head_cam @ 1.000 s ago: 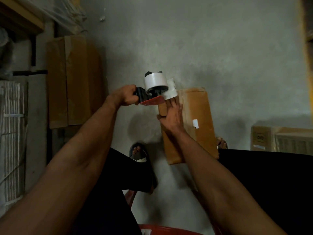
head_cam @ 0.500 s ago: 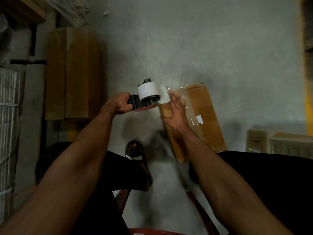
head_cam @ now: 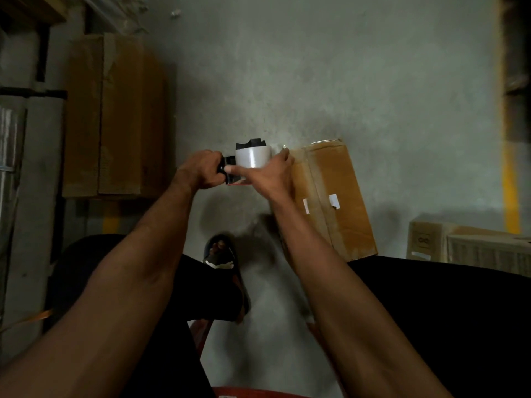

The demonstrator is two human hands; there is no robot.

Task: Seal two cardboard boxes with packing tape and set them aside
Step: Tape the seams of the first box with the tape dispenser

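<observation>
Head view: right hand [head_cam: 270, 175] left box [head_cam: 330, 196], now pinching dispenser [head_cam: 247, 165]; left hand [head_cam: 201, 170] grips handle.

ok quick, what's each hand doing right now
Left hand: grips the tape dispenser handle.
Right hand: fingers spread around the tape roll; a firm grip cannot be told.

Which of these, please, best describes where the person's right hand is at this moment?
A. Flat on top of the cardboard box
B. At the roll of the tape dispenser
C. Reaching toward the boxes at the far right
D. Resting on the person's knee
B: the right hand is lifted off the cardboard box and touches the tape dispenser at its white roll, while the left hand grips the handle.
</observation>
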